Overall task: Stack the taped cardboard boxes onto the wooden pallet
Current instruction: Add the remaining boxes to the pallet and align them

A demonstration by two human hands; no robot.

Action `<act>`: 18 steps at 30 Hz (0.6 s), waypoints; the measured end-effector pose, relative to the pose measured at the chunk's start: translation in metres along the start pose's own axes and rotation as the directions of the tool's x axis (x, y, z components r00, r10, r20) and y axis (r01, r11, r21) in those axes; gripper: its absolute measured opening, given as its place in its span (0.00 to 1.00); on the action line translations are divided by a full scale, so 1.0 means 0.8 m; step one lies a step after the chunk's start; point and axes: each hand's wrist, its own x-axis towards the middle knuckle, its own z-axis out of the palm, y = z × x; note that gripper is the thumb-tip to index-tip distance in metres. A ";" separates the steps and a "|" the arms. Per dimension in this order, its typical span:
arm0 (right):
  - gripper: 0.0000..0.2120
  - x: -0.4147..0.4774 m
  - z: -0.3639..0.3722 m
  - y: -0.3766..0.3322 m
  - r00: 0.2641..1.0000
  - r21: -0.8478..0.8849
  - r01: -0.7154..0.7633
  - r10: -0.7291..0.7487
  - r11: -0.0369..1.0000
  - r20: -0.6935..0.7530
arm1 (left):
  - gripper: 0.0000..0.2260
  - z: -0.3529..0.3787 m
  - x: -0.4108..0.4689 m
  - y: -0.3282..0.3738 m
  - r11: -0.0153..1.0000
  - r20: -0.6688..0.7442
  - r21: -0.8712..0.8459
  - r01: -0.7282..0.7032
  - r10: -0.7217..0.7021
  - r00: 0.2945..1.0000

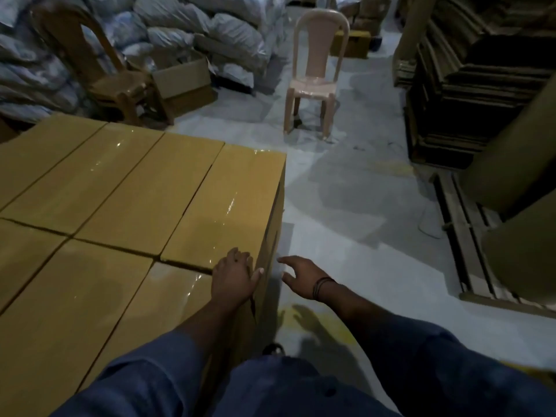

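The taped cardboard boxes (120,191) stood packed edge to edge in one flat-topped block, their clear tape glinting along the lids. The left hand (233,278) lay palm down on the block's right-hand rim, over the seam where the far right box (228,200) met the near right box (168,296), its fingers straight and its thumb hooked just over the side. The right hand (304,276), with a dark band (322,285) at the wrist, hung in the air just right of the block, fingers spread and loose, touching nothing; the two hands were apart, with the block's right edge between them. Well to the right of the block, across the grey floor (346,206), a wooden pallet (460,236) lay under large brown rolls (517,164). Beyond the block stood a pale plastic chair (316,73), a wooden chair (99,64), an open carton (183,82) and heaped sacks (210,28).
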 end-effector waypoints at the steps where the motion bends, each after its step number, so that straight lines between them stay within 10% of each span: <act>1: 0.24 0.024 -0.017 0.002 1.000 -0.004 -0.003 0.003 1.000 -0.005 | 0.29 -0.006 0.024 0.003 1.000 0.000 -0.004 0.010 -0.010 1.000; 18: 0.20 0.391 -0.181 0.020 0.981 -0.067 0.193 -0.194 0.979 -0.021 | 0.30 -0.033 0.345 0.047 0.964 -0.058 -0.072 0.256 -0.260 0.964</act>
